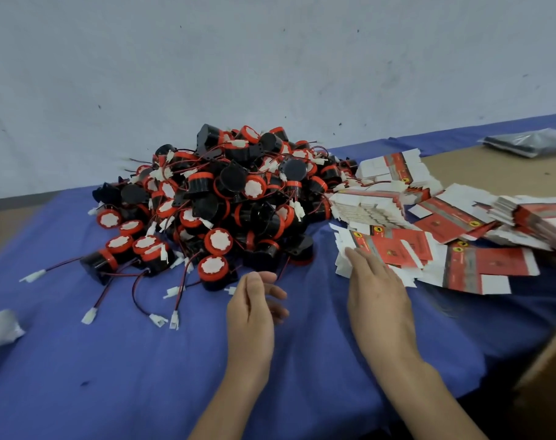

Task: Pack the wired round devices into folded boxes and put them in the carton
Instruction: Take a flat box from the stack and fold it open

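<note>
— What do we lose at the bottom of the frame?

— Both forearms run out past the lower edge. At the lower right we see only a brown corner of the carton [548, 363], cut by the frame, so we cannot see inside it. At the left edge a crumpled white object [0, 333] is half out of view; we cannot tell what it is.

— And the hands?

— Our left hand [254, 309] hangs edge-on over the blue cloth [143, 376] in the lower centre, fingers loosely curled and holding nothing, just beside a white connector [230, 291]. Our right hand [378, 300] lies flat, palm down, fingers straight, the tips touching the near edge of the flat boxes [429, 246].

— Where are the round devices [226, 198]?

— Heaped at mid-frame on the cloth, black bodies with red rings and white-filled backs, red and black wires trailing toward us. The lower ones are buried under the heap, and we cannot count them.

— Any writing on the boxes?

— They fan out unfolded at centre right, red and grey print with small yellow round badges [378, 229]. The lettering is too blurred to read.

— Farther back?

— A dark plastic bag [531, 141] at the upper right on the bare brown table [492, 168], cut by the frame edge, its contents unclear. Behind everything, a pale speckled wall [270, 58].
</note>
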`<state>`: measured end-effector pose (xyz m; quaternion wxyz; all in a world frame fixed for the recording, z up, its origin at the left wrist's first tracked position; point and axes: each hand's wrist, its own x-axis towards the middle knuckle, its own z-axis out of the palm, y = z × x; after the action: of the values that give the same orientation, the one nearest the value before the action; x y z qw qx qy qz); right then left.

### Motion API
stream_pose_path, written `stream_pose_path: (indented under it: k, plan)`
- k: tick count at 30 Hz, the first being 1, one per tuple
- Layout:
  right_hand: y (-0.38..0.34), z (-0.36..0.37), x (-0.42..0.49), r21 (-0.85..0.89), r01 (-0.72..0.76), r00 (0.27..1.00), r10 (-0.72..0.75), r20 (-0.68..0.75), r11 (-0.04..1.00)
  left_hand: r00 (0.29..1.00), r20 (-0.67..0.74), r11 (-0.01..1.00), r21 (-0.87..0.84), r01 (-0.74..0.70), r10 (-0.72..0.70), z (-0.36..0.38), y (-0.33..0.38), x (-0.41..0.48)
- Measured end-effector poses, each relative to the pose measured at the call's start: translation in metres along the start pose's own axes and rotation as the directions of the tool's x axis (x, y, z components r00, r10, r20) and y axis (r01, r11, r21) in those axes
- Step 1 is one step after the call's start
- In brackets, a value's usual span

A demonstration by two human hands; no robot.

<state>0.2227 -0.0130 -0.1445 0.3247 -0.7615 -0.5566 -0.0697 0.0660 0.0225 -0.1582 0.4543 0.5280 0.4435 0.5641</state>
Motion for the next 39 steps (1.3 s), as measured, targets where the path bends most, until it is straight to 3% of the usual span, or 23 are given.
stream_pose_path:
  k: [3, 5, 9, 14, 19, 22, 28, 35, 39]
  plan:
    - [-0.005, -0.005, -0.003, 0.235, 0.174, 0.955, -0.106, -0.278, 0.956, 0.998, -0.039, 0.999, 0.001, -0.041, 0.041, -0.007, 0.006, -0.002]
    - [-0.015, -0.012, -0.007, 0.491, 0.211, 0.951, -0.062, -0.301, 0.845, 0.994, -0.068, 0.996, 0.012, -0.084, 0.085, -0.013, 0.009, -0.001]
    - [-0.041, -0.012, -0.013, 0.856, 0.094, 0.986, 0.073, -0.152, 0.509, 0.985, -0.083, 0.986, 0.069, -0.149, 0.154, -0.022, 0.014, 0.0]
    - [-0.06, -0.004, -0.011, 0.961, -0.041, 0.999, 0.031, 0.033, 0.272, 0.991, 0.0, 0.988, 0.077, -0.132, 0.133, -0.029, 0.014, 0.0]
    - [-0.056, -0.003, 0.004, 0.968, -0.14, 0.989, -0.016, 0.146, 0.207, 0.974, 0.036, 0.97, 0.094, -0.225, 0.223, -0.038, 0.019, 0.003]
    - [-0.053, 0.005, 0.009, 0.951, -0.218, 0.975, -0.004, 0.224, 0.22, 0.959, 0.088, 0.952, 0.122, -0.28, 0.271, -0.042, 0.025, 0.005]
    - [-0.062, 0.016, 0.007, 0.941, -0.273, 0.952, -0.082, 0.294, 0.199, 0.884, 0.201, 0.837, 0.286, -0.465, 0.423, -0.043, 0.03, -0.002]
    - [-0.069, 0.013, 0.004, 0.95, -0.264, 0.942, -0.165, 0.291, 0.168, 0.863, 0.403, 0.908, 0.153, -0.391, 0.304, -0.037, 0.014, -0.001]
    - [-0.069, 0.013, 0.001, 0.959, -0.238, 0.951, -0.164, 0.262, 0.153, 0.87, 0.393, 0.918, 0.131, -0.374, 0.299, -0.036, 0.012, -0.003]
